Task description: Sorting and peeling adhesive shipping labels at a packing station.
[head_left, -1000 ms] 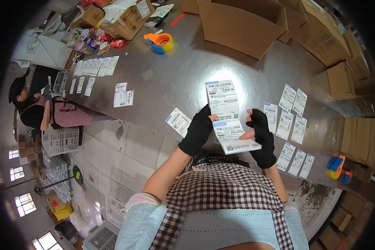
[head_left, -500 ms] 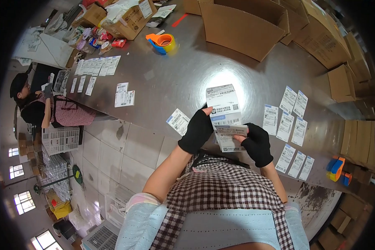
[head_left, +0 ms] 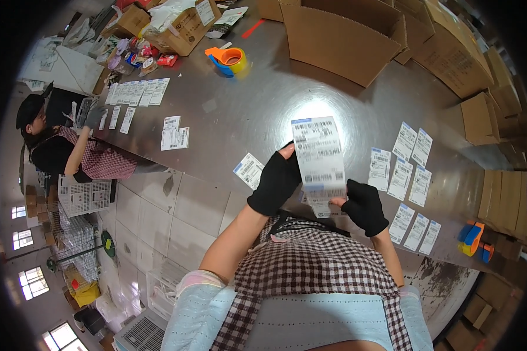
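Note:
Both my hands, in black fingerless gloves, hold a strip of shipping labels (head_left: 318, 149) over the near edge of the metal table. My left hand (head_left: 277, 180) is closed on the strip's left side, its fingers hidden behind the paper. Lower down, my right hand (head_left: 363, 206) pinches the right edge, where the strip overlaps another printed piece. A single shipping label (head_left: 250, 171) lies on the table just left of my left hand. To the right of my right hand, several shipping labels (head_left: 400, 178) are laid out in groups.
Across the metal table (head_left: 216, 134) are more labels (head_left: 136, 93), an orange-and-blue tape dispenser (head_left: 228, 60) and an open cardboard box (head_left: 341, 41). A second tape dispenser (head_left: 471, 237) sits at the right. At the far left, a co-worker (head_left: 70, 140) stands by the table.
The strip's upper part now shows a full label face, and the folded piece near my right hand lies lower and flatter. The co-worker's hands have moved towards the labels on the left.

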`<state>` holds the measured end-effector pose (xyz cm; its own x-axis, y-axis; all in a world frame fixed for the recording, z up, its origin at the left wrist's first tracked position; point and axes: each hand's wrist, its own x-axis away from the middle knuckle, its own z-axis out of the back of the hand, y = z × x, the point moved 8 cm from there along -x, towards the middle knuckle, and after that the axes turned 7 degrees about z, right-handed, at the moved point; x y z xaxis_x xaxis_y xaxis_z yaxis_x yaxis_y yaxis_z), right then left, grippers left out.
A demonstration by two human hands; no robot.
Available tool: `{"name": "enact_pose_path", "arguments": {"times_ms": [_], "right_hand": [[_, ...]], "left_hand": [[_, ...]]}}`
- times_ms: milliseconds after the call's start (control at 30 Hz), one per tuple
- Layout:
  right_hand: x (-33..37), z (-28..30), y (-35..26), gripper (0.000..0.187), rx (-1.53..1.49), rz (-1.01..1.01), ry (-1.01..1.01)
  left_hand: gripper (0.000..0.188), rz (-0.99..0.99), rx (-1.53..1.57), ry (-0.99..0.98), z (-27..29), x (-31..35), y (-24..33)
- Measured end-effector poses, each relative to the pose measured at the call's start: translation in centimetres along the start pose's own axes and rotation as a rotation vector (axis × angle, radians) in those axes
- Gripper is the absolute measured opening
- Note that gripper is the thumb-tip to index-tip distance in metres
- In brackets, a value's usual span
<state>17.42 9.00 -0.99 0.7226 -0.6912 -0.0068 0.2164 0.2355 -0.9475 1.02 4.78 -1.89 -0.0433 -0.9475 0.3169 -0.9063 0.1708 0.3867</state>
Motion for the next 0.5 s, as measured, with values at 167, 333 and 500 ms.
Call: {"name": "enact_pose_path", "arguments": {"times_ms": [167,333,500], "right_hand": [[-1.1,0.7,-4.5,0.027,0.254,0.213,0.142],[-0.8,1.4,-7.1,0.024,0.258,0.320,0.252],[0.3,-0.1,-7.4,0.022,0.293,0.458,0.046]], "left_hand": [[0.040,-0.046,-0.338,0.010,-0.5,0.3,-0.2],[0.043,0.031,-0.571,0.184,2.0,0.2,-2.5],[0.040,-0.066,-0.239,0.060,1.9,-0.9,-1.2]]}}
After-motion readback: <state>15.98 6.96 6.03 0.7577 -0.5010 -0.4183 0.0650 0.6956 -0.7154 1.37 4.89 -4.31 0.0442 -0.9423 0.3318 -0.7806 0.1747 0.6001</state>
